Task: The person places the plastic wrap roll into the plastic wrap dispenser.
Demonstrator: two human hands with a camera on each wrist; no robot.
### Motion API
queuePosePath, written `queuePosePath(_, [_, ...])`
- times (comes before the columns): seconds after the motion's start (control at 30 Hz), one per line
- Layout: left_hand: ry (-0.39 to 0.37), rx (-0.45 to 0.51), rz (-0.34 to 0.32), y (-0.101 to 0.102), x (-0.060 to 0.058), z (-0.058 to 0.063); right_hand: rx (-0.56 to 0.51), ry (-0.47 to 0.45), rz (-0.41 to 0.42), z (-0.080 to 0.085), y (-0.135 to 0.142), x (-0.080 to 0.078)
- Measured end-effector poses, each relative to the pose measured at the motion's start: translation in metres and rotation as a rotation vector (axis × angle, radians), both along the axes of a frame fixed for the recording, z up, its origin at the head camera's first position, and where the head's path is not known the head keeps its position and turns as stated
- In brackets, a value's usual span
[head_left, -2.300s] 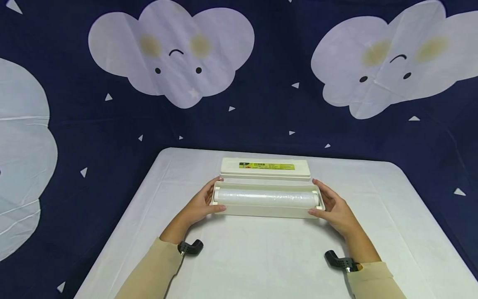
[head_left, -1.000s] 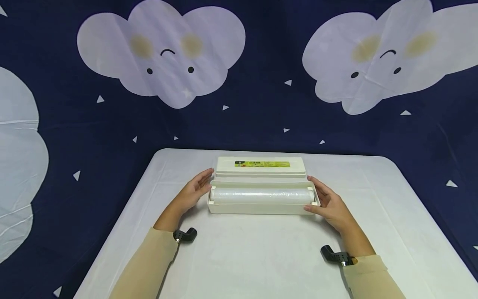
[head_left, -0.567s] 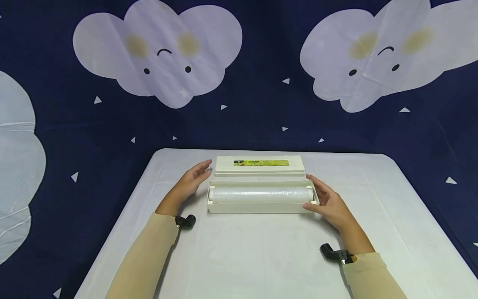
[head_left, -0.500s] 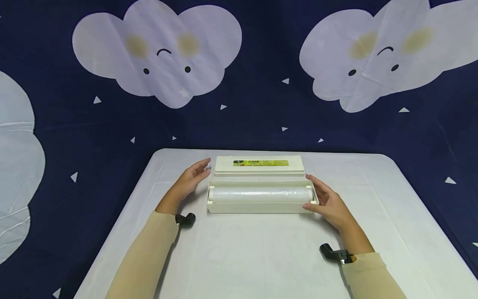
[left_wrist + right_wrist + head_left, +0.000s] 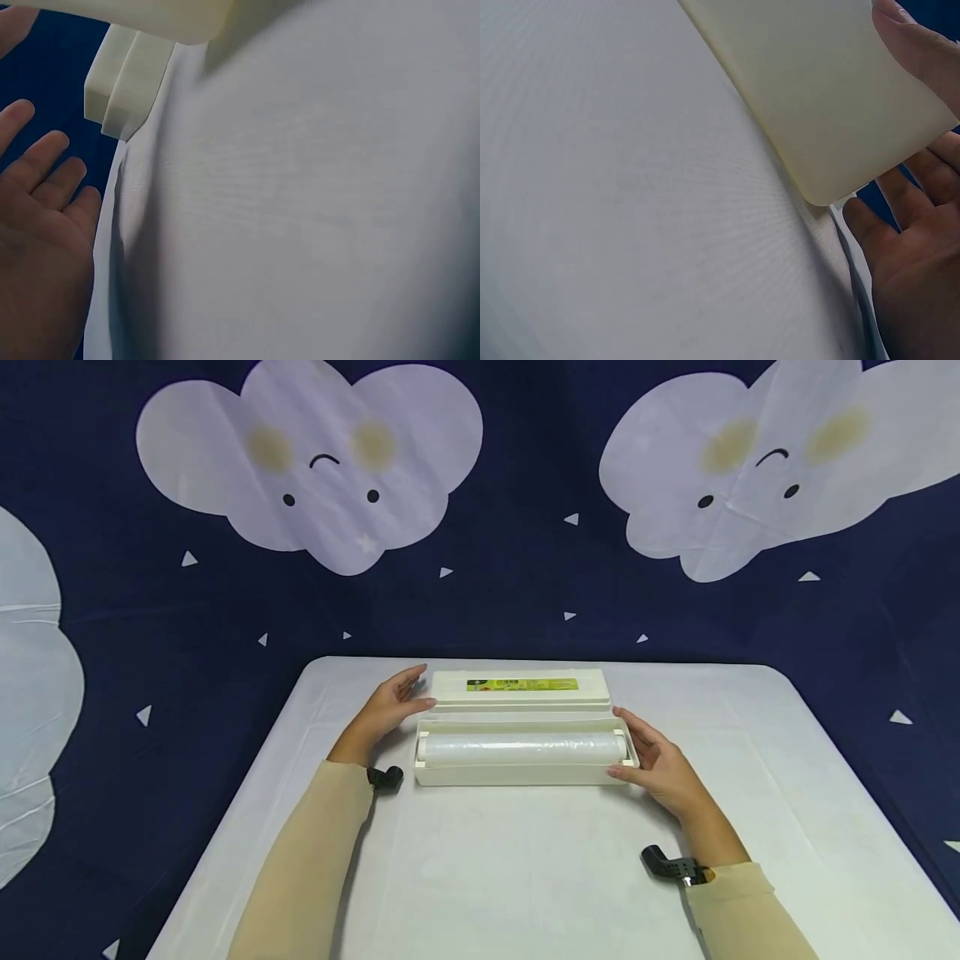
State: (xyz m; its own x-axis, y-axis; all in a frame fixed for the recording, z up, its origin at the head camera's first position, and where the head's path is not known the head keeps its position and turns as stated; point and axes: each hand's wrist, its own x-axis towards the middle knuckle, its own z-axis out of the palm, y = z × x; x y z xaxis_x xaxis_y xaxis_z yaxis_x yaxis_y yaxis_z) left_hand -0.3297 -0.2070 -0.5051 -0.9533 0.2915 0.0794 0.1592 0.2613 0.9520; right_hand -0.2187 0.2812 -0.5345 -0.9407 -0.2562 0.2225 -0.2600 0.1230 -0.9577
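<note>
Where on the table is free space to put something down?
The table is bare between the open box and the near edge, and at both sides beyond the left hand and right hand. Behind the lid only a narrow strip remains.

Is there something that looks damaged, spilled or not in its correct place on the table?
Nothing stands out. The cream box sits straight with its lid folded open behind, and the film roll lies level inside. The right hand rests at its right end; the left hand is open by the lid.
</note>
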Motion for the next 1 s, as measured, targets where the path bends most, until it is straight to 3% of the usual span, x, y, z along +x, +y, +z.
queuePosePath(0.27, [0.013,-0.054,0.022,-0.002,-0.009,-0.002,0.004,-0.007,-0.007,0.000,0.000,0.000])
queuePosePath(0.53, [-0.010,-0.148,0.050,0.004,-0.025,-0.006,0.007,0.000,-0.008,-0.002,0.001,0.000])
queuePosePath(0.73, [-0.032,-0.208,0.014,0.014,-0.030,-0.006,-0.006,0.005,0.004,-0.004,0.001,-0.002])
queuePosePath(1.0, [0.007,-0.279,-0.075,0.022,-0.031,-0.007,-0.010,0.002,0.006,-0.003,0.002,-0.002])
